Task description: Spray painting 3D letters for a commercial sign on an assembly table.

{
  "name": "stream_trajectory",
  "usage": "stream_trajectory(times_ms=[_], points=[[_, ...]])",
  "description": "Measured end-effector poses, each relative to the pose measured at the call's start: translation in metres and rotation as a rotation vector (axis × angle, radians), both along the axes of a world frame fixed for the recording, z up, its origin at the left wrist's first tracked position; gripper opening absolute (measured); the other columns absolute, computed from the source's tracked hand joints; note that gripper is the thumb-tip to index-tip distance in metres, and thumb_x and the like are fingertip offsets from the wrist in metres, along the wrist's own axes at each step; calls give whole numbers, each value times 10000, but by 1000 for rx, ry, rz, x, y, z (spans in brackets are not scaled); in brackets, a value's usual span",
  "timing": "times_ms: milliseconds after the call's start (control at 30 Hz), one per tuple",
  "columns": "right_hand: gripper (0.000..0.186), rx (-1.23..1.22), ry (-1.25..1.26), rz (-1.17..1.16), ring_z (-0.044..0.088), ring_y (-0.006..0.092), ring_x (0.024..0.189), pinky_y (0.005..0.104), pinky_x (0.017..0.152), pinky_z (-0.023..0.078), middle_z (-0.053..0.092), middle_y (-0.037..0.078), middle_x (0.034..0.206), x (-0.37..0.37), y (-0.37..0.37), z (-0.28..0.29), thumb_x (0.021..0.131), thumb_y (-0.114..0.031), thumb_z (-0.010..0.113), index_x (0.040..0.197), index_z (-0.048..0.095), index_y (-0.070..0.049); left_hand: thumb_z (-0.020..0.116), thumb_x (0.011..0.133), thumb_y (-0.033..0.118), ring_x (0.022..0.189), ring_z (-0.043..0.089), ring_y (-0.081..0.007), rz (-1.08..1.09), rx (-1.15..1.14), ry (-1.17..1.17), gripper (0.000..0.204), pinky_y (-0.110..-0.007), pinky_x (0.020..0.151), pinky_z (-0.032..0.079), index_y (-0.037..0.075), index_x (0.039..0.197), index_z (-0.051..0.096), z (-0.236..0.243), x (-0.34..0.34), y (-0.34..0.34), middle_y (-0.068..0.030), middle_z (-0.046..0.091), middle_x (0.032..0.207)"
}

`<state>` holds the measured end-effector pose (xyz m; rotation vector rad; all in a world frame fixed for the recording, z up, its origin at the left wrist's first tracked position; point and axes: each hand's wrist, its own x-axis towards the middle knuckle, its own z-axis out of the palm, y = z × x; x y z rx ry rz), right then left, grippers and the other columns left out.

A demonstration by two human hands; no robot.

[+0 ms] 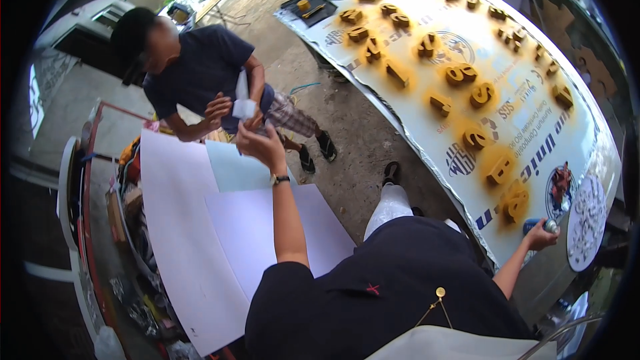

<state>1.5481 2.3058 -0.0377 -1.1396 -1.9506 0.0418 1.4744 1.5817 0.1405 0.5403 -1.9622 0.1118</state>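
- Left hand (261, 145), a wristwatch at its wrist, is raised over the stack of large white flat sheets (193, 240); its fingers pinch the lower edge of a small white folded piece of paper or card (245, 108).
- A second person in a dark blue shirt (200, 70) crouches just beyond the sheets; that person's hand (217, 108) touches the same piece.
- Right hand (540, 235) is curled around a small blue spray can with a pale cap (541, 226), at the near corner of the long glossy printed panel (533, 80).
- Chunky gold-painted block letters (460, 73) lie scattered across the panel, each ringed by hazy yellow overspray (matte against the gloss).
- Rough concrete floor (353, 127) lies between the sheets and the panel.
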Motion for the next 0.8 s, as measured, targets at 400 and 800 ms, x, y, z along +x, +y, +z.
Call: stream_trajectory(times_ms=[400,800], points=[[507,-37,50,13,513,308,907,419,706,462,510,137,976,-9,-11,15,653,-311,671,1065,475,-91,588,745,353,594,558,-346,-73,707,-930,382,-399,565,447,19,562,555,-289,169,93,-160,560,580],[500,-25,65,12,520,294,888,405,707,464,512,123,957,-10,-12,16,638,-306,675,1049,479,-101,678,662,378,1052,477,-304,-218,1226,-1503,605,-354,900,388,11,1111,503,-330,186,82,-206,501,1109]])
